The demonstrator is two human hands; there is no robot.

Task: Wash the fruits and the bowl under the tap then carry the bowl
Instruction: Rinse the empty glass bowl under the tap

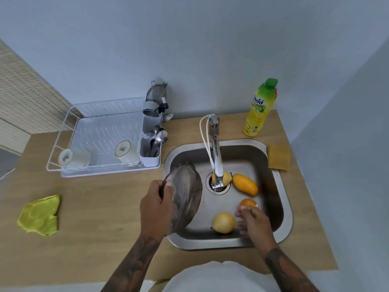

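Observation:
My left hand (pixel 155 209) grips the rim of a clear glass bowl (pixel 186 199), tilted on its side over the left part of the steel sink (pixel 282 186). My right hand (pixel 253 221) reaches into the sink with its fingertips on an orange fruit (pixel 249 202). A pale yellow round fruit (pixel 223 222) lies just left of that hand. An orange-yellow mango (pixel 245 184) rests near the drain, and a yellow fruit (pixel 226 178) sits partly hidden behind the tap (pixel 216 157). I cannot tell if water runs.
A white dish rack (pixel 101 142) with cups and a cutlery holder stands left of the sink. A green-capped dish soap bottle (pixel 261 108) and a yellow sponge (pixel 279 157) are at the back right. A yellow-green cloth (pixel 40 214) lies on the wooden counter.

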